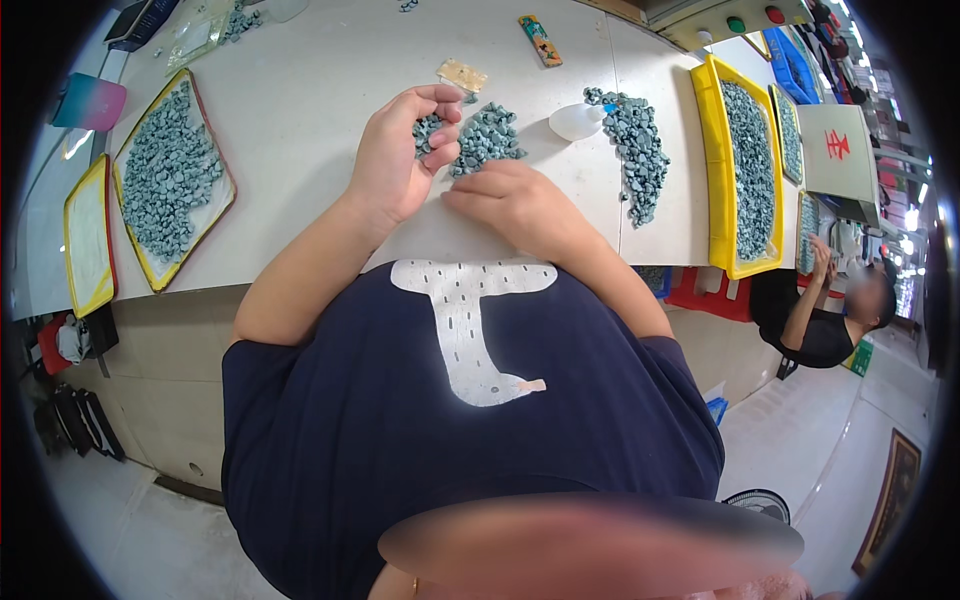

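My left hand (pixel 402 150) is cupped above the worktop with its fingers curled in. Small blue-grey stones (pixel 427 132) show between its palm and fingertips. Just right of it lies a loose heap of the same stones (pixel 488 135). At the near edge of that heap is my right hand (pixel 528 205), back upward, its fingers pressed together and pointing left. What its fingertips hold, if anything, is hidden. A white squeeze bottle (pixel 577 122) with a blue tip lies beyond the right hand, next to a longer band of stones (pixel 642 160).
A yellow-edged tray of stones (pixel 170 175) lies left, beside another yellow-rimmed tray (pixel 90 240) and a pink-and-teal container (pixel 92 102). A yellow bin of stones (pixel 716 160) stands right. Farther back are a beige scrap (pixel 462 75) and a patterned packet (pixel 540 40). Another person (pixel 825 310) sits at far right.
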### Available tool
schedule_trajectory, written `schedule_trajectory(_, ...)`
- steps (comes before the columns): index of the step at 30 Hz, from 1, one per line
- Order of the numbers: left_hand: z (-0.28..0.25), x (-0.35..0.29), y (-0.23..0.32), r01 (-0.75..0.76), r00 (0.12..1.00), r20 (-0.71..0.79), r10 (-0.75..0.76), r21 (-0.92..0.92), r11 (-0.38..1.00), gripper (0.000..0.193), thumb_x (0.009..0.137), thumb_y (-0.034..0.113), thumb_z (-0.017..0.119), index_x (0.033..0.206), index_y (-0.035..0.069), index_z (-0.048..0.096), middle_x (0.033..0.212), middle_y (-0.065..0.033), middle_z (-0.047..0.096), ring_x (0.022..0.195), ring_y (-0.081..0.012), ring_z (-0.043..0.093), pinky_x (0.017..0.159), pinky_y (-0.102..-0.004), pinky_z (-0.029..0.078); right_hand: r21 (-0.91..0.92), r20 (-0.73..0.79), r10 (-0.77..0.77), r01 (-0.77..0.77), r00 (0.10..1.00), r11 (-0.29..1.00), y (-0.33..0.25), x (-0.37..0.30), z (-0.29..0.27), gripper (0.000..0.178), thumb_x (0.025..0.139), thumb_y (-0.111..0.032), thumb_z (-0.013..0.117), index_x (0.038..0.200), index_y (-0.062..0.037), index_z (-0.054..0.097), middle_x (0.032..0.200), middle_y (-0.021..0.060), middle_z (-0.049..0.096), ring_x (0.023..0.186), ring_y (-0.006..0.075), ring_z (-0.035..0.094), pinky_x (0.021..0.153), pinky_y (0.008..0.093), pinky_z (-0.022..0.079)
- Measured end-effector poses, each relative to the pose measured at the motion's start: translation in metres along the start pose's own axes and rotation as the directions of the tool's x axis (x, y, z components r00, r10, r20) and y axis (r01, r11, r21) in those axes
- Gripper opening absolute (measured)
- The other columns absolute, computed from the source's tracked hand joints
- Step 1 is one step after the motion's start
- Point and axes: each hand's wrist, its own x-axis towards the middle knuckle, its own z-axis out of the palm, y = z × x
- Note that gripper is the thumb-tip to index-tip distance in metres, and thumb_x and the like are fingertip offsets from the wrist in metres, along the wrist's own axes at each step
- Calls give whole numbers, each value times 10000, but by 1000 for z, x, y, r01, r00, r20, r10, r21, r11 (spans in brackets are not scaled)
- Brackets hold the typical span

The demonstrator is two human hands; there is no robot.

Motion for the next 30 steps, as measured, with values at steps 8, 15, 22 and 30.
schedule_trajectory(8, -1, 0, -5, 42, 998, 32, -51, 230, 972, 205, 958, 151, 505, 967, -39, 582, 755, -4, 485, 589, -58, 374, 456, -202, 282, 95, -2, 29, -29, 1000, 995, -4, 2, 2, 193, 715, -38, 648, 907, -33, 669, 952, 75, 621, 856, 221, 608, 750, 329, 512)
schedule_trajectory(15, 6, -8, -13, 89, 980, 129, -152, 398, 913, 248, 978, 188, 521, 1015, -39, 612, 724, 39, 467, 544, -30, 330, 461, -190, 260, 411, -461, 487, -307, 742, 858, -1, 2, -9, 195, 742, 23, 723, 922, -49, 700, 907, 65, 672, 712, 159, 644, 615, 254, 524)
schedule_trajectory(22, 6, -10, -19, 68, 970, 192, -152, 387, 920, 185, 967, 120, 544, 1035, -35, 618, 748, 22, 528, 548, -20, 342, 475, -190, 265, 223, -493, 460, -404, 738, 887, -4, 0, -14, 174, 739, 18, 732, 900, -40, 705, 842, 74, 676, 707, 159, 649, 605, 254, 526)
schedule_trajectory(30, 4, -7, -17, 79, 976, 167, -139, 323, 943, 131, 942, 103, 582, 1011, -8, 593, 857, -27, 595, 600, -28, 409, 502, -177, 336, 204, -374, 363, -306, 853, 930, 1, -9, -23, 231, 805, -11, 676, 1033, -42, 695, 934, 103, 675, 786, 212, 654, 665, 287, 534)
